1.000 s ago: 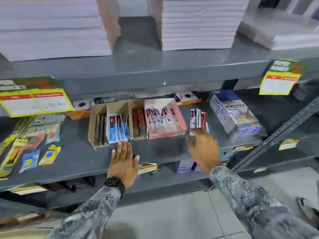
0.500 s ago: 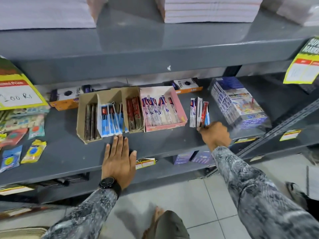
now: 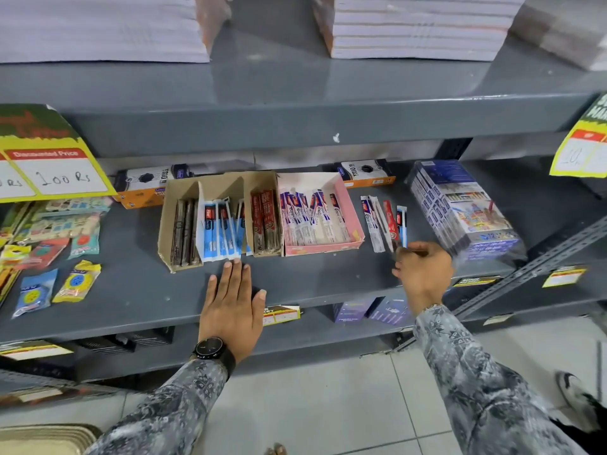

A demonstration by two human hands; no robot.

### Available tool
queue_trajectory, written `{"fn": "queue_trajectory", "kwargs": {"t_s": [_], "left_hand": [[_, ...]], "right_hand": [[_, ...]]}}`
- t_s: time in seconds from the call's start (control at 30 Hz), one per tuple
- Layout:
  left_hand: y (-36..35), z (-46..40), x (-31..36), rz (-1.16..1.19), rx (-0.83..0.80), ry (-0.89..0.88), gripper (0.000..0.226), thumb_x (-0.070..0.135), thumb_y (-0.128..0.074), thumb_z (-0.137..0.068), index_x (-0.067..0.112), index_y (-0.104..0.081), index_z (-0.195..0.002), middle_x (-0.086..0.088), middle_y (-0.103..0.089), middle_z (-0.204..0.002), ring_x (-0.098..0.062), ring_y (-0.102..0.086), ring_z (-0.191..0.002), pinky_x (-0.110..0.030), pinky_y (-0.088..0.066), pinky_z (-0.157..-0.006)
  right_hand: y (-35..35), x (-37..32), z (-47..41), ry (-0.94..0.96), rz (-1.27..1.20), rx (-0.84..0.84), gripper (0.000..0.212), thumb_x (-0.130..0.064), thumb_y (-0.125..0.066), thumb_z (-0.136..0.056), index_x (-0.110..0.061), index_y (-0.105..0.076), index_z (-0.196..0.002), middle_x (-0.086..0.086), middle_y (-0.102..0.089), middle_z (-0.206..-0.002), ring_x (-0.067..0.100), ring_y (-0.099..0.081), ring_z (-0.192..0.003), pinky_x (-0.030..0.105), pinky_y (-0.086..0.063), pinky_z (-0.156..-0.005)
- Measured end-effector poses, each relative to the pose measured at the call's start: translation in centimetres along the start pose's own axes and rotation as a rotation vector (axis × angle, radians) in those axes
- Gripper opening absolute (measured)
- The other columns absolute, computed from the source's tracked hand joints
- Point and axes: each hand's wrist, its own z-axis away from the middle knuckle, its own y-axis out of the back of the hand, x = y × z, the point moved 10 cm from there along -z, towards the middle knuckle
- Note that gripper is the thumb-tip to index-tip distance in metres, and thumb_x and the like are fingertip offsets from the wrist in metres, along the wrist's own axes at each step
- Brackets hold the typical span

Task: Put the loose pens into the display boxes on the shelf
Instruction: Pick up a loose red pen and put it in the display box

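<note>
Several loose packaged pens [image 3: 382, 221], white, red and blue, lie fanned on the grey shelf [image 3: 138, 284] right of the display boxes. My right hand [image 3: 423, 274] is curled at their near ends, with fingertips pinched on the red and blue ones. A brown cardboard display box [image 3: 179, 205] holds dark, blue and red pens in three compartments. Beside it a pink display box [image 3: 354, 211] holds white pens. My left hand [image 3: 231, 307] lies flat and open on the shelf, just in front of the blue pens.
A wrapped stack of colour-pencil boxes [image 3: 460, 208] stands close to the right of the loose pens. Orange boxes [image 3: 141, 185] sit behind the display boxes. Small packets [image 3: 77, 280] lie at the left. Yellow price cards [image 3: 49, 165] hang from the upper shelf.
My right hand has reached the near ends of the loose pens and curled its fingers there. My left hand stays flat on the shelf. The view has moved closer and lower.
</note>
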Motion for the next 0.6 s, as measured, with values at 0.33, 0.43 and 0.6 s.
{"fn": "queue_trajectory", "kwargs": {"t_s": [0.33, 0.43, 0.6], "left_hand": [[4.1, 0.3, -2.2, 1.316, -0.120, 0.458, 0.048, 0.051, -0.048, -0.096, 0.014, -0.068, -0.120, -0.012, -0.072, -0.123, -0.024, -0.070, -0.110, -0.041, -0.055, -0.097], [4.9, 0.9, -1.1, 1.539, -0.254, 0.489, 0.040, 0.044, -0.055, -0.093, 0.010, -0.068, -0.106, -0.016, -0.078, -0.099, -0.032, -0.075, -0.084, -0.034, -0.062, -0.069], [5.2, 1.5, -2.4, 1.552, -0.153, 0.514, 0.011, 0.015, -0.069, -0.089, 0.006, -0.073, -0.095, -0.014, -0.078, -0.083, -0.024, -0.072, -0.069, -0.028, -0.060, -0.061]], "right_hand": [[-5.7, -9.8, 9.3, 0.378, -0.107, -0.742, 0.033, 0.013, -0.064, -0.090, -0.017, -0.077, -0.083, 0.001, -0.071, -0.075, 0.014, -0.057, -0.058, 0.027, -0.053, -0.047], [-7.9, -9.8, 11.1, 0.447, 0.198, -0.814, 0.033, 0.001, -0.069, -0.093, -0.029, -0.077, -0.082, -0.012, -0.070, -0.067, 0.003, -0.058, -0.056, 0.025, -0.052, -0.048], [-8.9, -9.2, 12.1, 0.419, 0.251, -0.831, 0.022, -0.004, -0.074, -0.091, -0.024, -0.079, -0.087, -0.001, -0.076, -0.081, 0.006, -0.064, -0.062, 0.020, -0.053, -0.050]]}}
